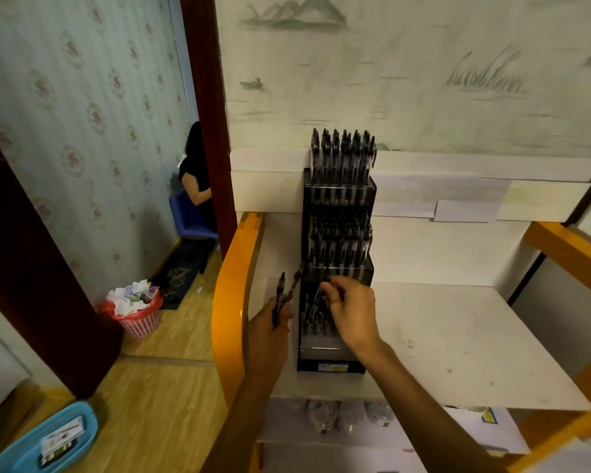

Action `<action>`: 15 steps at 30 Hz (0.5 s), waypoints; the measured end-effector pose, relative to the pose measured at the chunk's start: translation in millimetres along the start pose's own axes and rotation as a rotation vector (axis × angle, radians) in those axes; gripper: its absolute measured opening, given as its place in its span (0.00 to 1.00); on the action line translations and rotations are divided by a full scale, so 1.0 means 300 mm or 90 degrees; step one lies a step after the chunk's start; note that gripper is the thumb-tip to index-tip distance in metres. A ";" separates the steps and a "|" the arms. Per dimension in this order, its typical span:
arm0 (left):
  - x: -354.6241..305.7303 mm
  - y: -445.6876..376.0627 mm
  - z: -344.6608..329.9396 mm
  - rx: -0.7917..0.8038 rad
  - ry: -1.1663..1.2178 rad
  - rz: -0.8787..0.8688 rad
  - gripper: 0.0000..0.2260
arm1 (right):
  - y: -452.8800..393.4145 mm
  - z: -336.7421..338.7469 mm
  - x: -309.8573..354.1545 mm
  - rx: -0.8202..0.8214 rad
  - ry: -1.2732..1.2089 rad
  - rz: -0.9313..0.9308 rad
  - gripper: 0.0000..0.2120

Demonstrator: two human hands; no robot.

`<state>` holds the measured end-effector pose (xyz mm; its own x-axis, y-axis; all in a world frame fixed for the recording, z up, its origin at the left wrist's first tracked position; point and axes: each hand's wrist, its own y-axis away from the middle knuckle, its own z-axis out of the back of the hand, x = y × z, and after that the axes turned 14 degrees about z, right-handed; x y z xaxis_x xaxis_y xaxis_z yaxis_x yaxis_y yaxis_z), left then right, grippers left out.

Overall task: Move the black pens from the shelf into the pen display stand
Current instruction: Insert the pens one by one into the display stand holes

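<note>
A black tiered pen display stand (335, 365) stands on the white shelf (458, 343), its upper two tiers full of black pens (342, 155). Several pens stand in the lowest tier. My left hand (270, 322) grips two black pens (289, 291) just left of the stand, their tips pointing up. My right hand (350, 307) pinches one black pen (318, 295) over the lowest tier.
The shelf has orange side rails (231, 302) and a lower level holding bagged items (345, 414). A pink waste basket (139, 317) and a blue tray (45, 438) sit on the wooden floor at left. A person sits on a blue chair (191, 216) beyond the doorway.
</note>
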<state>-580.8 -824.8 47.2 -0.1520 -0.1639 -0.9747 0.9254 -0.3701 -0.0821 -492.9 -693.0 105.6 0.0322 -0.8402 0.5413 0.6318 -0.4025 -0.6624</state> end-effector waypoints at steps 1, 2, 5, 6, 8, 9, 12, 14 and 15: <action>-0.005 -0.001 0.001 -0.007 -0.003 -0.014 0.08 | 0.003 -0.004 0.000 0.010 0.012 0.010 0.10; -0.013 -0.001 0.001 -0.013 -0.003 -0.019 0.08 | 0.005 -0.008 0.000 0.017 0.018 0.015 0.09; -0.029 -0.008 -0.001 -0.001 0.036 -0.003 0.08 | 0.010 -0.027 -0.001 0.049 0.017 0.009 0.09; -0.033 -0.012 -0.003 0.001 0.038 0.005 0.08 | 0.011 -0.034 0.000 0.059 0.017 0.002 0.09; -0.038 -0.015 -0.008 -0.018 0.043 0.013 0.08 | 0.010 -0.045 -0.006 0.063 0.024 -0.006 0.10; -0.038 -0.016 -0.009 -0.026 0.055 0.015 0.08 | 0.008 -0.050 -0.010 0.066 0.029 -0.013 0.10; -0.042 -0.008 -0.004 -0.034 0.016 0.024 0.08 | 0.009 -0.065 -0.030 0.143 0.046 -0.044 0.12; -0.043 -0.002 0.002 -0.014 0.006 0.032 0.08 | 0.028 -0.081 -0.042 0.192 0.067 -0.059 0.13; -0.048 0.000 0.003 0.001 0.018 0.034 0.09 | 0.037 -0.087 -0.047 0.201 0.074 -0.066 0.14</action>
<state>-578.8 -823.3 61.3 -0.0932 -0.1576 -0.9831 0.9314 -0.3629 -0.0301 -506.6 -695.2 77.0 -0.1206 -0.8439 0.5227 0.8360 -0.3703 -0.4049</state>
